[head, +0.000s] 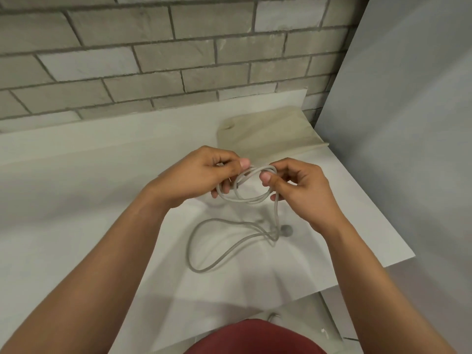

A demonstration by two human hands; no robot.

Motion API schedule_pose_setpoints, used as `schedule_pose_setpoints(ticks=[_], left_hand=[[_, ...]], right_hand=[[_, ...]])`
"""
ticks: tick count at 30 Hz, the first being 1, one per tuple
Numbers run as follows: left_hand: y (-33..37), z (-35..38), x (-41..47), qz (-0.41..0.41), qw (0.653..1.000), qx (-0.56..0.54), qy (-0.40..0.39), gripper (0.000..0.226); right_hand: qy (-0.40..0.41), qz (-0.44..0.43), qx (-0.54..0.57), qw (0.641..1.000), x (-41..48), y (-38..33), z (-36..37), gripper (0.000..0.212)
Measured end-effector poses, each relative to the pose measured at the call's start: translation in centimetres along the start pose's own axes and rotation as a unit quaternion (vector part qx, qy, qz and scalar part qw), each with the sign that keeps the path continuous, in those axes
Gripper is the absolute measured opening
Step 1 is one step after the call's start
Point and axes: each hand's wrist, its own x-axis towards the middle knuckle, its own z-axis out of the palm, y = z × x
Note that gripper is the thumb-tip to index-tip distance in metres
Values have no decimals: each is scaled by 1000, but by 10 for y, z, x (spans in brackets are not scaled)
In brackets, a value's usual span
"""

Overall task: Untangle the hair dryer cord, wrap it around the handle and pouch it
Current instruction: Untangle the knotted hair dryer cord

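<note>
Landmark: the white counter (76,200), set against a grey brick wall (153,60).

Left hand (201,177): raised above the counter's middle, fingers curled, thumb and fingertips pinching the left side of a bundle of pale grey cord (245,198). Grip closed on the cord.

Cord: several loops gathered between the two hands, held clear of the counter surface. One strand drops from the bundle down to the counter on its near side, where a larger slack loop (204,251) lies flat. Strands cross close to a small round grey piece (286,230) resting on the counter; whether this is the plug or something else cannot be told. The dryer body itself cannot be made out.

Right hand (298,185): level with the left, just right of the bundle, thumb and forefinger pinched on the loops' right side, remaining fingers curled. Grip closed on the cord.

Pouch (268,134): beige fabric, lying flat at the counter's far right corner, beyond the hands, apart from the cord.

Plain grey wall (408,123) borders the counter's right edge. Dark red clothing (255,338) at the counter's near edge.
</note>
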Motion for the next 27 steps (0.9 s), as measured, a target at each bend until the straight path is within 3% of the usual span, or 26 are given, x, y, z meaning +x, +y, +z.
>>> schedule_pose_setpoints(ticks=[5,8,11,13,16,20,23,27], left_hand=[[-15,17,-3,-15,997,-52,59,23],[-24,35,-5,-52,969,-168,171,25],[-31,48,-8,-82,948,-239,196,25],[-33,50,-11,-80,965,-177,176,22],[-27,40,-13,-11,984,45,171,18],[-4,24,-4,117,950,280,70,33],[10,23,0,141,937,319,27,24],[8,31,0,148,946,263,118,22]], right_hand=[[-35,44,10,998,-3,8,-3,5],[-43,54,16,997,-8,13,-6,6],[-41,51,-2,998,-9,15,-8,13],[-44,50,-23,998,-9,15,-10,14],[-63,54,-48,995,-9,12,-15,14],[-84,36,-63,994,-8,6,-15,15],[-81,35,-61,994,-8,3,-12,11],[-63,50,-11,997,-9,2,-13,6]])
